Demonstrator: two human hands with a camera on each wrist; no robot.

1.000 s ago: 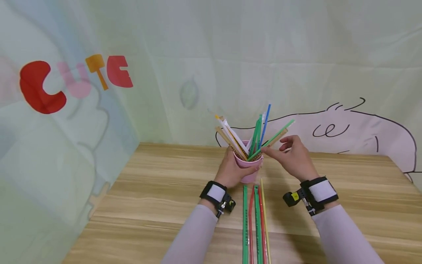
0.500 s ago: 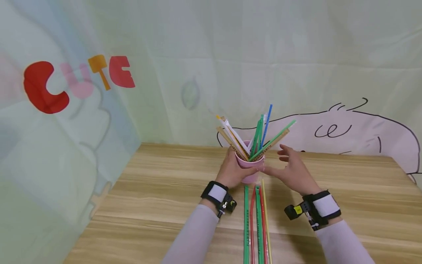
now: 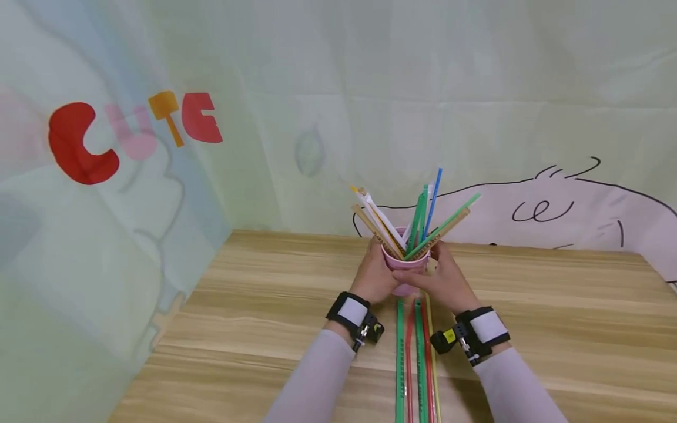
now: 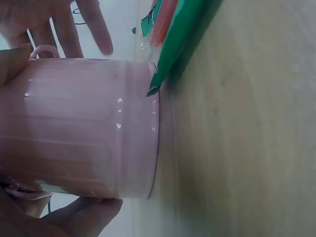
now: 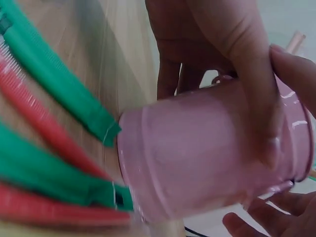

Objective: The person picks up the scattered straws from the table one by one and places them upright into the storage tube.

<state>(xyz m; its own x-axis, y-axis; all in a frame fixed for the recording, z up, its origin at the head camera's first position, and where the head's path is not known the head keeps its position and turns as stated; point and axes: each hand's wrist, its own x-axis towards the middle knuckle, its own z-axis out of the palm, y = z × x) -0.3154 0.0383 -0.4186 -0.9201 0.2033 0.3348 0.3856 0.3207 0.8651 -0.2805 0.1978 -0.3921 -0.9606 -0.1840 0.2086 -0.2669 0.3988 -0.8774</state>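
A small pink pail [image 3: 406, 265] stands upright on the wooden table, filled with straws in green, white, brown and blue. My left hand [image 3: 372, 275] grips its left side, thumb across the front, as the right wrist view also shows on the pail's ribless lower wall [image 5: 192, 153]. At the right side is my right hand [image 3: 445, 281], its thumb reaching over the front beside the left thumb. In the left wrist view, the right fingers [image 4: 94, 24] are spread and fairly straight beyond the pail's side loop [image 4: 45, 50].
Several wrapped straws lie side by side in front of the pail: a green straw [image 3: 400, 364], red straws [image 3: 409, 358] and a thin yellow straw [image 3: 435, 376] among them. Their far ends lie close to its base. A printed cloth [image 3: 317, 117] hangs behind the table [image 3: 275, 282].
My right hand has left the green and brown straws, dropped lower and moved left to the pail's side. My left hand keeps its grip on the pail. The view has shifted slightly.
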